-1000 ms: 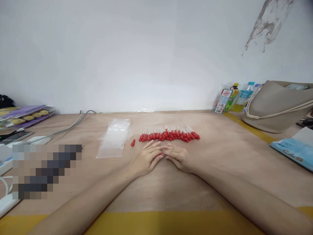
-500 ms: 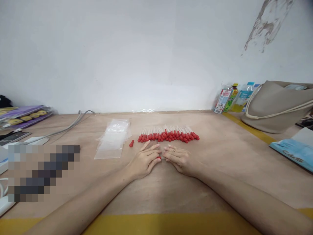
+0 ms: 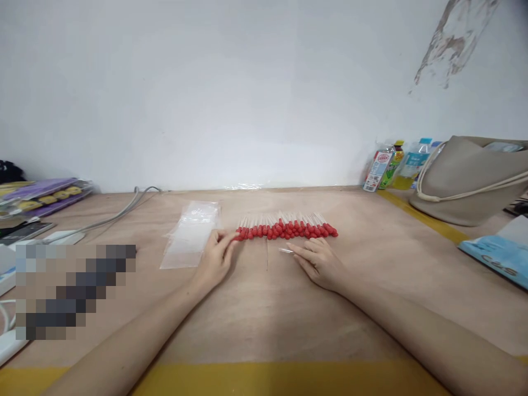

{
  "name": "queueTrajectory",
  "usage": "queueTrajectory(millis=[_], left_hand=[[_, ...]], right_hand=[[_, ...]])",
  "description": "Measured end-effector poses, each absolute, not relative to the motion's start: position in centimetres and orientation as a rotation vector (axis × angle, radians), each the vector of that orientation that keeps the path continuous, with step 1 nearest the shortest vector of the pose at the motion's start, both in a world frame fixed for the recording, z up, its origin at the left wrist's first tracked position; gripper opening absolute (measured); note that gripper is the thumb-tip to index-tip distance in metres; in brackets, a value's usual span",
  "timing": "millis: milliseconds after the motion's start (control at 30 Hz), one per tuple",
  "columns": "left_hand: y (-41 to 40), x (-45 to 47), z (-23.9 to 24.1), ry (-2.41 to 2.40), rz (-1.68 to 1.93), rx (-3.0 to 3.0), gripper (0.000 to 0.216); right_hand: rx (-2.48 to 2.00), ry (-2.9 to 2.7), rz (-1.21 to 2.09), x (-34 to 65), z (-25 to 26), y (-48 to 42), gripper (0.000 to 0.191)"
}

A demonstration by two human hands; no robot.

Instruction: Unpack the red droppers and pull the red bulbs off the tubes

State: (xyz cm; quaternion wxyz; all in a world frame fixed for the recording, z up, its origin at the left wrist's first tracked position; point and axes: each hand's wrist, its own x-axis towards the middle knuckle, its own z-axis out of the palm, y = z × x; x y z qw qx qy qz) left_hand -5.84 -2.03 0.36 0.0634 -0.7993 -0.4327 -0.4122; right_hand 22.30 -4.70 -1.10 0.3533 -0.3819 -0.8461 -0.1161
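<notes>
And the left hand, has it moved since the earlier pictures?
Yes. The left hand has moved to the left: judged against the clear bags, it is now much closer, with fingertips at the left end of the row of red-ended pieces.

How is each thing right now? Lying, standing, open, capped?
Left hand: fingers bent, at row's left end; grip unclear
Right hand: fingers partly bent, clear tube at fingertips
Red-ended sticks: lying in a row
Plastic bags: flat, overlapping
Blue-capped bottle: capped, upright
Handbag: standing
Blue packet: lying
</notes>
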Motion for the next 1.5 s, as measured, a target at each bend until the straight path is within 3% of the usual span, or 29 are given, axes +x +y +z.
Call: queueTrajectory(millis=[167, 400, 633, 900, 1167, 1500], left_hand=[[-0.2, -8.5, 1.3, -1.669, -1.228, -2.206, 0.031], [0.2, -10.1, 1.4, -1.876, -1.01, -2.236, 0.037], [-0.3, -9.2, 0.9, -1.637, -0.958, -2.174, 0.029], [-0.9, -4.4, 0.9, -1.259, -0.944, -2.316, 0.024], [0.7, -3.1, 0.8, -1.247, -0.911, -2.378, 0.017], [1.2, -3.3, 0.7, -1.304, -0.961, -2.351, 0.015]], right_hand=[[-0.973, -2.156, -0.142, 21.2, -0.8, -5.2, 0.026], [-0.997, -2.03, -0.274, 16.9, -0.5, -3.7, 0.021], [-1.105, -2.08, -0.463, 14.0, -0.6, -2.1, 0.015], [-1.148, -2.155, -0.347, 13.3, -0.5, -2.9, 0.019], [-1.176, -2.212, -0.223, 13.7, 0.0, -3.5, 0.033], [-1.122, -2.148, -0.151, 14.2, -0.1, -3.7, 0.03]])
